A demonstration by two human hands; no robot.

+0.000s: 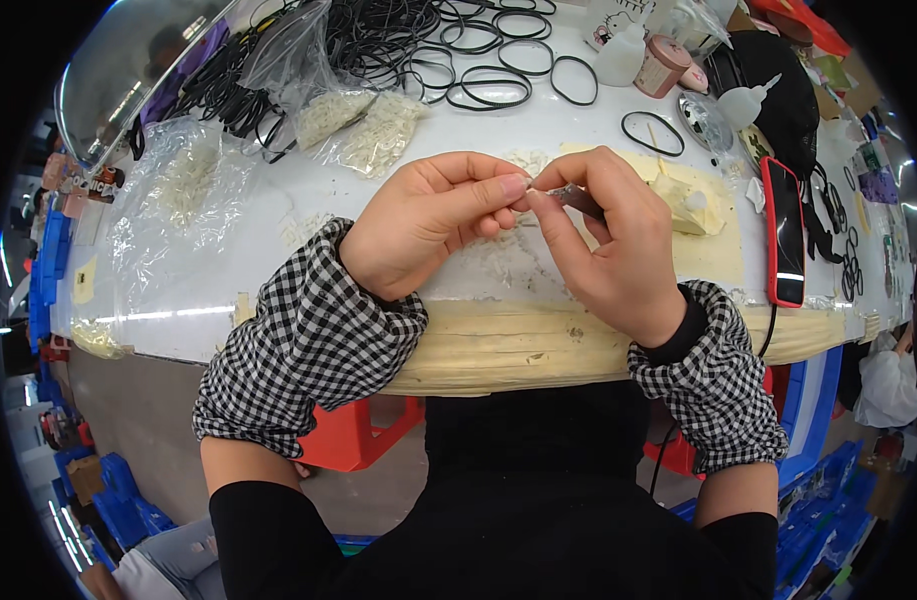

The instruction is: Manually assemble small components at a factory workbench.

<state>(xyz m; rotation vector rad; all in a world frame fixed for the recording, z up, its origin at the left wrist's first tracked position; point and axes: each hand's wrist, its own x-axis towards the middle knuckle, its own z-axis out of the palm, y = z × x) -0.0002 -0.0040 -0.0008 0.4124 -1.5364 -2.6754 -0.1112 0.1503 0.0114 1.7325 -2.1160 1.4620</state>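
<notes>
Over the near middle of the table (178,310), my two hands meet fingertip to fingertip. My left hand (423,220) is closed in a pinch, thumb against index finger, on a tiny piece too small to make out. The fingers of my right hand (623,245) are closed round a small dark metal tool (581,200), mostly hidden in the grip. Its tip meets the left fingertips. Beneath the hands lie pale scraps (508,255). Just beyond are clear bags of small whitish translucent pieces (378,135). Another such bag (183,190) lies farther left.
Black bands (493,88) lie in loops and a heap at the back. Right of my hands sits a yellowish wrapped lump (693,205) on a yellow sheet. A red-cased phone (784,235) stands at the right. Squeeze bottles (621,55) are behind. Yellow tape (518,345) covers the front edge.
</notes>
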